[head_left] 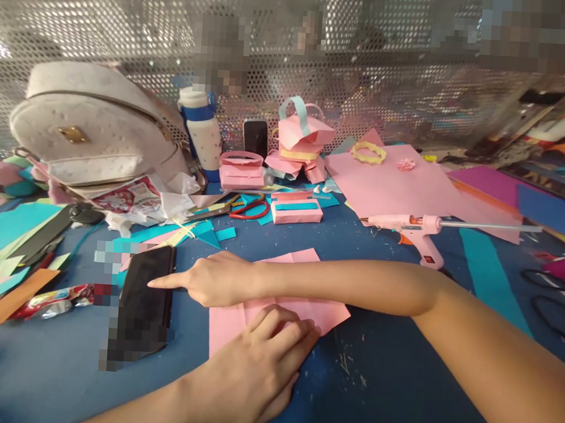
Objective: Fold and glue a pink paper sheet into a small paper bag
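A creased sheet of pink paper (pixel 230 320) lies on the blue table under both of my arms. My left hand (pixel 268 364) rests on its near right part, fingers bent and pressed together, holding the paper down. The thumb side and the near paper edge are partly hidden. My right arm reaches across from the right above the paper. At its end my right hand (pixel 221 278) holds nothing; the index finger is stretched out and the other fingers are curled. That fingertip is on or just over the dark screen of a phone (pixel 145 299) left of the paper.
A pink glue gun (pixel 419 232) lies at right, near large pink sheets (pixel 384 186). Behind are red-handled scissors (pixel 249 208), small pink paper boxes (pixel 296 211), a bottle (pixel 201 136) and a white backpack (pixel 91 129). Coloured paper scraps (pixel 18 227) and a wrapper (pixel 57 300) lie left.
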A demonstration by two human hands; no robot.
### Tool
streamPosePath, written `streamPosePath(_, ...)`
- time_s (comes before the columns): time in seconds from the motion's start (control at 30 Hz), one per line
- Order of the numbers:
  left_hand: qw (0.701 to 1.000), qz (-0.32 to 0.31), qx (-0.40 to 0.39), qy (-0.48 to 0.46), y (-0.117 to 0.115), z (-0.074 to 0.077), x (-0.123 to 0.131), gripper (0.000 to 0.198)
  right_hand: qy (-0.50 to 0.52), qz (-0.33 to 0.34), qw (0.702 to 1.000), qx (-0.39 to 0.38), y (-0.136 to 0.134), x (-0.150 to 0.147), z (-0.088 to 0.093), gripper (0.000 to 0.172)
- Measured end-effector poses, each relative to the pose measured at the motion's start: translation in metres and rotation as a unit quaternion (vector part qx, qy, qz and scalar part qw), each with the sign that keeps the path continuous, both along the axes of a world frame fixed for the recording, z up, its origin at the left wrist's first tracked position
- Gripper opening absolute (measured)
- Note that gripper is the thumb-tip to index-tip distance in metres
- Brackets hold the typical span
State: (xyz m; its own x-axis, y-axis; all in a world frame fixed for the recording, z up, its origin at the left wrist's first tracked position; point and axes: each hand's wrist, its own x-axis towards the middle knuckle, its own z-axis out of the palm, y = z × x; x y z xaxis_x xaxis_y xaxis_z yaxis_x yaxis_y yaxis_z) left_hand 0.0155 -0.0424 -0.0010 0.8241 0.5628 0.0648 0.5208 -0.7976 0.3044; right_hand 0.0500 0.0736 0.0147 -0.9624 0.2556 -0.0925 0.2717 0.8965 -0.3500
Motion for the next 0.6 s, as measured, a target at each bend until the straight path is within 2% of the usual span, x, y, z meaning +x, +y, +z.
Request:
streamPosePath(0.13, 1.000, -0.002, -0.001, -0.005, 0.000, 0.000, -0.001, 0.057, -0.009, -0.013, 1.000, 0.012, 0.000, -0.008, 0.000, 0.060)
streamPosePath(0.3, 1.000, -0.007, -0.004, -0.003, 0.000, 0.000, -0.001, 0.058, 0.064, -0.037, 0.997, -0.019, 0.000, 0.014, 0.009, 0.057)
streamPosePath(0.43, 1.000, -0.017, -0.017, 0.007, 0.000, 0.001, 0.000, 0.060, 0.108, -0.057, 0.989, -0.087, -0.001, 0.053, 0.020, 0.056)
streamPosePath(0.53, 0.999, -0.015, -0.024, 0.023, 0.000, 0.002, 0.001, 0.059, 0.140, -0.080, 0.977, -0.142, -0.004, 0.095, 0.028, 0.040)
streamPosePath(0.6, 0.999, -0.016, -0.023, 0.031, 0.000, 0.003, 0.001, 0.059, 0.111, -0.103, 0.974, -0.166, -0.005, 0.127, 0.031, 0.033)
